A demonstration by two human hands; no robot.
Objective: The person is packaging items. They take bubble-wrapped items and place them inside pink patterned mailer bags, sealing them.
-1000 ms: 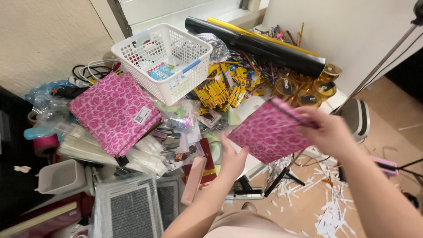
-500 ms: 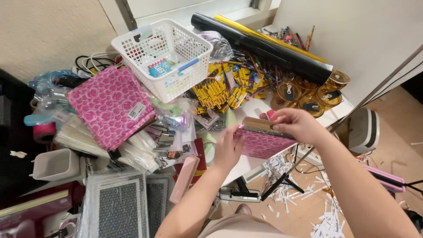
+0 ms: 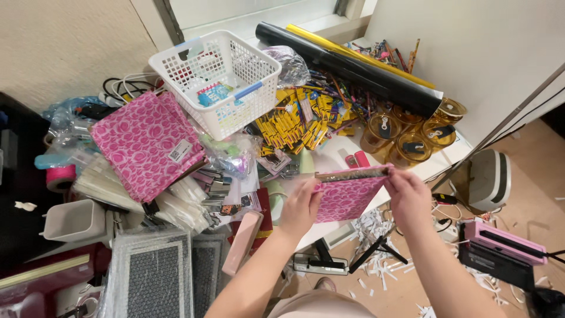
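holding: both hands grip a small pink patterned pouch (image 3: pixel 347 197) over the near edge of the worktop (image 3: pixel 329 159), its top edge level between them.
left hand: the left hand (image 3: pixel 301 207) has its fingers closed on the pouch's left side, thumb on the near face.
right hand: the right hand (image 3: pixel 407 197) has its fingers pinched together on the upper right corner of the pouch.
change: a second ago the pouch was held up flat and tilted, its whole pink face showing, with the right hand up at its far corner; half a second ago it had dropped lower and turned partly edge-on; now it sits lower yet and squarer, the top edge drawn into a straight line.
meaning: judging by that, the work in hand looks like squaring or folding the pouch, and it is not yet set down; the grip on both ends seems firm.
same kind: a larger pink patterned bag (image 3: pixel 147 144) lies flat on the left of the pile, with a white label on it, well apart from the hands and unmoved across the pictures.
around: a white plastic basket (image 3: pixel 216 79) stands behind the bag, yellow packets (image 3: pixel 294 121) spread beside it, a black roll (image 3: pixel 353 68) lies along the far side, and amber lidded jars (image 3: pixel 412 138) stand just beyond the pouch.
floor: white paper scraps (image 3: pixel 376 268) lie scattered below the hands.
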